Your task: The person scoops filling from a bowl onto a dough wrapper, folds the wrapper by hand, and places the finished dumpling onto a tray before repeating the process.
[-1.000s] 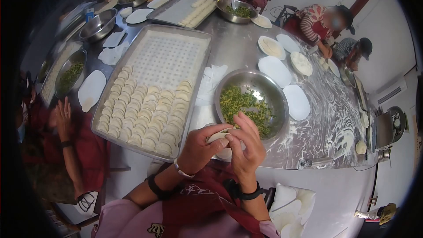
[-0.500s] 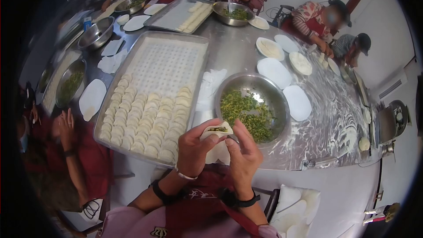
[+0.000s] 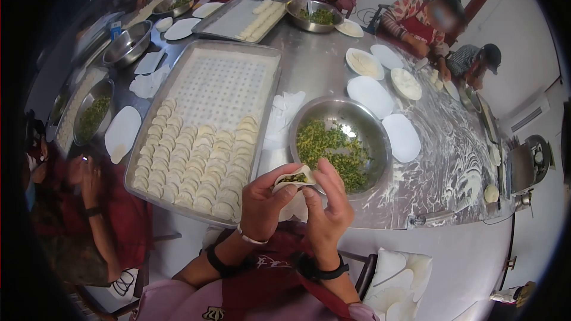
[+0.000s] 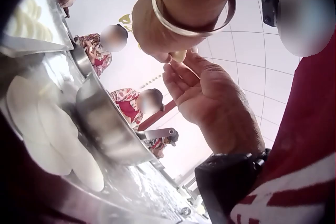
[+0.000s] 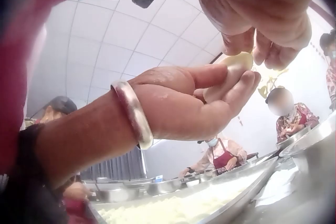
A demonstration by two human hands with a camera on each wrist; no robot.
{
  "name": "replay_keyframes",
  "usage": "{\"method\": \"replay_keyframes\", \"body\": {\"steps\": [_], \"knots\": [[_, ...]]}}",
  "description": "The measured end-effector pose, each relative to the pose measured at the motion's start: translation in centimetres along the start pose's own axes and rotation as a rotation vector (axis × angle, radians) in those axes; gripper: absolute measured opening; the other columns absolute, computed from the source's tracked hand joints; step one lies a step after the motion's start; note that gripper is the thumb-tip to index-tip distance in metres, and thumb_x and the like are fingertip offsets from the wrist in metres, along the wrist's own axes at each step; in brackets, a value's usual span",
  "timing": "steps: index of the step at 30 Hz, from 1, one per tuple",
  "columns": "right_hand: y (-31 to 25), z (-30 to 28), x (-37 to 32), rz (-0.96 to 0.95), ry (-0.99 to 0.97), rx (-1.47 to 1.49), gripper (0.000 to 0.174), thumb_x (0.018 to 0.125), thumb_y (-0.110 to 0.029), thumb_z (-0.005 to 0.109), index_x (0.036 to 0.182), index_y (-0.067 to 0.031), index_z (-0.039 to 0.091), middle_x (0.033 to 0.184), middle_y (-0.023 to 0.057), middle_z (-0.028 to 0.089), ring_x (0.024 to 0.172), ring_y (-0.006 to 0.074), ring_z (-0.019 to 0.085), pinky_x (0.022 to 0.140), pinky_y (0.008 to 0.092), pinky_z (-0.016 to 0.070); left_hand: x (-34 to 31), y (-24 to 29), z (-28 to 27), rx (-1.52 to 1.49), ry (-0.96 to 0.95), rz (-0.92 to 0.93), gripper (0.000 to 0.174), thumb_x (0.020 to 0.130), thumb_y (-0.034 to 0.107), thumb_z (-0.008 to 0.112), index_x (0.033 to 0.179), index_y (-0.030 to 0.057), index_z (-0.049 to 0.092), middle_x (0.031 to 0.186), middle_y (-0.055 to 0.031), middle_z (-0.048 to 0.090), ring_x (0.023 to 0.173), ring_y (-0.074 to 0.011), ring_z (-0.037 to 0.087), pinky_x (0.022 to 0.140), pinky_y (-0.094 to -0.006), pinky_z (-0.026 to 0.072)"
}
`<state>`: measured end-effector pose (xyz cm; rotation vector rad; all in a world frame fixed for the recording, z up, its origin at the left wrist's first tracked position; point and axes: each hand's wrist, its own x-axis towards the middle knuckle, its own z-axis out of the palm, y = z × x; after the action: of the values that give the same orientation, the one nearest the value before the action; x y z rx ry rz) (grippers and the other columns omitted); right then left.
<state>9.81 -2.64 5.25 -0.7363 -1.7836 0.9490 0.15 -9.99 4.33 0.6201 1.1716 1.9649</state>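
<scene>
A half-folded dumpling [image 3: 294, 178] gapes at the top, with dark green filling showing inside its pale wrapper. My left hand [image 3: 260, 205] holds it by the left side, thumb in front and fingers behind. At its right end my right hand [image 3: 326, 217] pinches the wrapper edge between thumb and fingers. The right wrist view shows the dumpling [image 5: 239, 66] between the left hand's thumb and fingers, right fingertips at its edge. Just beyond the hands stands a steel bowl [image 3: 380, 137] of chopped green-and-yellow filling [image 3: 333, 154].
Left of the bowl lies a large metal tray [image 3: 270, 62], its near half filled with rows of finished dumplings [image 3: 196, 166]. White plates [image 3: 401, 138] stand right of the bowl, beside the floury tabletop [image 3: 452, 160]. Other people [image 3: 428, 24] work around the table.
The hands covered most of the dumpling at first; now its open top and filling show. The right hand has drawn slightly aside, then closed in on the right end.
</scene>
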Motion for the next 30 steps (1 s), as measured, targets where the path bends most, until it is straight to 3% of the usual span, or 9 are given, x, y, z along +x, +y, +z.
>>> {"method": "replay_keyframes", "body": {"steps": [4, 10, 19, 25, 30], "knots": [[0.8, 0.1, -0.1, -0.121, -0.042, -0.05, 0.021, 0.082, -0.001, 0.07, 0.103, 0.001, 0.072, 0.123, 0.0196, 0.066, 0.121, 0.0358, 0.059, 0.102, 0.0411, 0.0457, 0.0, -0.2, -0.1, 0.046, -0.031, 0.001, 0.034, 0.093, 0.002, 0.058, 0.127, -0.0066, 0.058, 0.114, -0.0108, 0.067, 0.103, -0.0118, 0.063, 0.088, -0.0256, 0.0516], [0.6, -0.2, 0.1, -0.029, -0.058, 0.033, 0.017, 0.082, 0.001, 0.07, 0.099, 0.0012, 0.073, 0.121, 0.02, 0.067, 0.121, 0.0351, 0.059, 0.103, 0.0413, 0.0449, 0.0, -0.7, -0.4, -0.031, -0.054, -0.058, 0.039, 0.093, 0.001, 0.061, 0.132, -0.0044, 0.057, 0.119, -0.0089, 0.066, 0.104, -0.01, 0.062, 0.091, -0.0243, 0.0497], [1.1, -0.4, 0.3, 0.197, 0.026, 0.26, 0.034, 0.08, -0.001, 0.073, 0.113, 0.0035, 0.069, 0.134, 0.0208, 0.06, 0.125, 0.0299, 0.056, 0.107, 0.0379, 0.0412, 0.1, -1.1, -0.1, -0.099, 0.017, -0.03, 0.036, 0.094, 0.002, 0.06, 0.129, -0.0063, 0.056, 0.118, -0.0134, 0.066, 0.105, -0.0154, 0.063, 0.093, -0.0279, 0.0515], [1.6, 0.0, -0.5, 0.357, -0.021, 0.338, 0.03, 0.082, -0.002, 0.073, 0.112, 0.0018, 0.07, 0.132, 0.0212, 0.061, 0.123, 0.0287, 0.058, 0.106, 0.0371, 0.0419, 0.1, -1.3, 0.1, -0.075, 0.033, 0.0, 0.036, 0.094, 0.0, 0.058, 0.129, -0.0069, 0.056, 0.12, -0.0142, 0.065, 0.109, -0.0168, 0.063, 0.094, -0.0294, 0.0513], [1.0, 0.1, -0.4, 0.257, -0.015, 0.207, 0.026, 0.081, -0.003, 0.074, 0.107, 0.0015, 0.071, 0.128, 0.0207, 0.064, 0.121, 0.0292, 0.06, 0.104, 0.0374, 0.0434, -0.1, -1.3, 0.2, -0.027, 0.028, -0.005, 0.036, 0.093, -0.002, 0.059, 0.128, -0.0066, 0.056, 0.12, -0.0139, 0.065, 0.109, -0.0166, 0.062, 0.095, -0.0297, 0.0506]]}}
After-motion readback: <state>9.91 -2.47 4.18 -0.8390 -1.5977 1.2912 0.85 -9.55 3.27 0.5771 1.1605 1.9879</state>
